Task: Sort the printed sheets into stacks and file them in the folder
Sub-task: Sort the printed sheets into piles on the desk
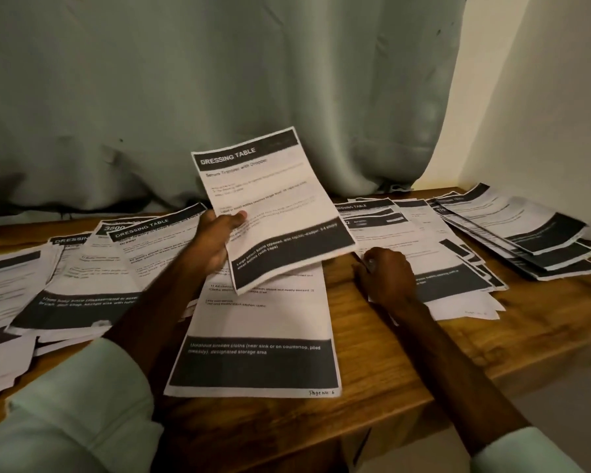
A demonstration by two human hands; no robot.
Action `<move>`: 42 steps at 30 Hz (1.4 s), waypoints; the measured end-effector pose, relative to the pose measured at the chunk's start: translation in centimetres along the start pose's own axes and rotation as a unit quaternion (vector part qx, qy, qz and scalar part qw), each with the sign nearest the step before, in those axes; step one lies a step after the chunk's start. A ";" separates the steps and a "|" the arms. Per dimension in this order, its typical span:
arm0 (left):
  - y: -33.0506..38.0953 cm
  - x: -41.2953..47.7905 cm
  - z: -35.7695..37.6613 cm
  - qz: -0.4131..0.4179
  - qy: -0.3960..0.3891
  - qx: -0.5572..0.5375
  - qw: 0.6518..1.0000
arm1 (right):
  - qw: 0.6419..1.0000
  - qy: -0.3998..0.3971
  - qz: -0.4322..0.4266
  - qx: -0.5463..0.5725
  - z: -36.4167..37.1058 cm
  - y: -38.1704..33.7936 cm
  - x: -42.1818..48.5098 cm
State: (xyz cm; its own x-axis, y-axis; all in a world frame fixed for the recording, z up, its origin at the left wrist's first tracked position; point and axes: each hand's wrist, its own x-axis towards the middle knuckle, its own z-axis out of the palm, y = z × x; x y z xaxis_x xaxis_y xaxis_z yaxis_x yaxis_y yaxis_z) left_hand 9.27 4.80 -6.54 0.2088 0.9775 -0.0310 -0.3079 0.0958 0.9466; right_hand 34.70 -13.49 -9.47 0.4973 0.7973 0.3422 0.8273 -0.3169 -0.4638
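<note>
My left hand holds up a printed sheet headed "DRESSING TABLE", thumb on its face, lifted above the table centre. Under it lies a flat sheet with a black band and "Page No: 6" at its bottom. My right hand rests with curled fingers on the left edge of a stack of sheets to the right; whether it pinches a page I cannot tell. More stacks lie at the left and at the far right. No folder is in view.
The wooden table runs across the view, its front edge at the lower right. A grey-green curtain hangs right behind the papers. A cream wall closes the right side.
</note>
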 end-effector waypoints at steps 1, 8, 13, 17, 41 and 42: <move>0.1 0.4 -0.6 -0.006 0.007 -0.015 1.000 | 1.000 0.005 0.003 -0.018 0.0 -0.3 0.0; 1.2 1.0 -2.9 -0.052 0.007 -0.067 0.996 | 0.996 0.049 0.019 -0.076 -0.7 -1.3 -0.4; 1.0 1.2 -3.2 -0.056 0.008 -0.061 0.997 | 0.997 0.045 0.017 -0.068 -1.0 -1.5 -0.7; 0.9 1.0 -3.0 -0.053 0.008 -0.056 0.997 | 0.997 0.046 0.010 -0.057 -1.2 -1.5 -0.9; 3.8 0.1 -2.6 0.019 0.032 0.041 0.998 | 0.998 0.005 -0.023 -0.063 -0.9 -5.1 0.0; 4.9 0.1 -3.2 0.021 0.047 0.045 0.998 | 0.998 0.005 -0.028 -0.061 -0.8 -5.9 0.4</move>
State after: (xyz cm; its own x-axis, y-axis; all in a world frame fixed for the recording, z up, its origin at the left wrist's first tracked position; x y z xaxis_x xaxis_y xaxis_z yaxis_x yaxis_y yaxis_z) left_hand 4.78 5.94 -2.93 0.1081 0.9940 -0.0161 -0.2283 0.0406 0.9727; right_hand 30.18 -11.75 -5.90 0.4512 0.8107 0.3731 0.8793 -0.3322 -0.3414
